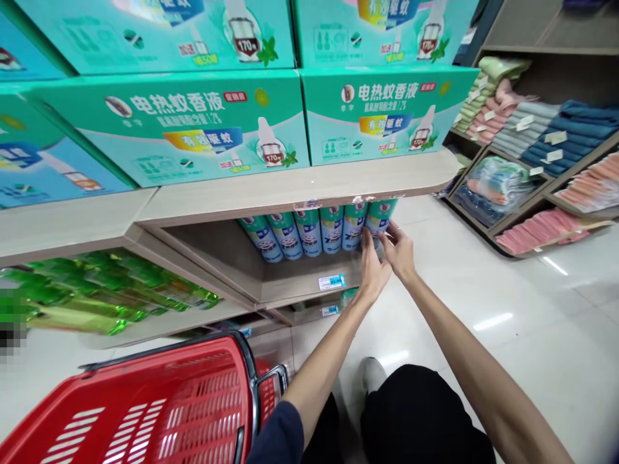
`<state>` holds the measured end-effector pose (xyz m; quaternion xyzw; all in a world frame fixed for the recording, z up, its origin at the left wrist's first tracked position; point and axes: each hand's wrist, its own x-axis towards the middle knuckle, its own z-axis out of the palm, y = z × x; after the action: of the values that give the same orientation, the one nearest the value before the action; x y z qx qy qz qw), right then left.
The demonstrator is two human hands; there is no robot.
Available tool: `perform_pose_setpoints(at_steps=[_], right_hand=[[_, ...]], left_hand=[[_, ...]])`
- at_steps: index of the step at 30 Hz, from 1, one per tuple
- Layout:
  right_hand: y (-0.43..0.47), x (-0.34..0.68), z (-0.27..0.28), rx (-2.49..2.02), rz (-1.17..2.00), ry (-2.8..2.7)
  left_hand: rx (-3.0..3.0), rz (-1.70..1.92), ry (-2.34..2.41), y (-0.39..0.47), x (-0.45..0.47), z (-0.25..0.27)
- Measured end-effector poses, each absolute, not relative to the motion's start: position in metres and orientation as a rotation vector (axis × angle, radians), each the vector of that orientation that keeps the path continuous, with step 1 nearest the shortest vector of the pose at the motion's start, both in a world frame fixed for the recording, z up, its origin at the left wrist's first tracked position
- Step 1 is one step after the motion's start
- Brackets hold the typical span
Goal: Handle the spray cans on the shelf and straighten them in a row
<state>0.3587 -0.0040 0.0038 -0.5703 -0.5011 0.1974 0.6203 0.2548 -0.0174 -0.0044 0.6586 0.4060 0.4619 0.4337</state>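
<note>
Single head-worn camera, looking forward and down from standing height. Faces store shelf [290, 187] obliquely, shelf close at left and centre. Red basket [159, 406] directly below at bottom-left edge. Aisle floor [532, 309] runs to right. No second view.

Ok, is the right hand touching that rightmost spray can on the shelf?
Touching. The head view shows the right hand with its fingers laid on the lower part of the rightmost spray can; no gap shows between them. The left hand is there too.

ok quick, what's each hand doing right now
left hand: open, fingers on the rightmost spray can.
right hand: open, fingers touching the same can, not gripping it.
</note>
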Motion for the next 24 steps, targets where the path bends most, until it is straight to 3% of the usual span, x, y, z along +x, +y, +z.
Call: perform_pose_setpoints(at_steps=[8,12,18,20,24], right_hand=[[0.016,0.360,-0.014,-1.245,0.330,-1.175],[0.018,0.362,-0.013,-1.252,0.317,-1.221],[-0.087,0.357,-0.029,-1.398,0.162,-0.911],[-0.153,0.359,-0.066,-1.565,0.264,-0.887],[-0.253,0.362,-0.174,-1.867,0.870,-0.963]], left_hand=[[1.561,1.231,0.889,-0.118,0.210,-0.040],[1.471,1.161,0.945,-0.178,0.169,-0.081],[1.155,0.823,1.208,-0.208,0.116,-0.119],[1.096,0.798,1.211,-0.214,0.094,-0.102],[1.222,0.800,1.210,-0.239,0.035,-0.048]])
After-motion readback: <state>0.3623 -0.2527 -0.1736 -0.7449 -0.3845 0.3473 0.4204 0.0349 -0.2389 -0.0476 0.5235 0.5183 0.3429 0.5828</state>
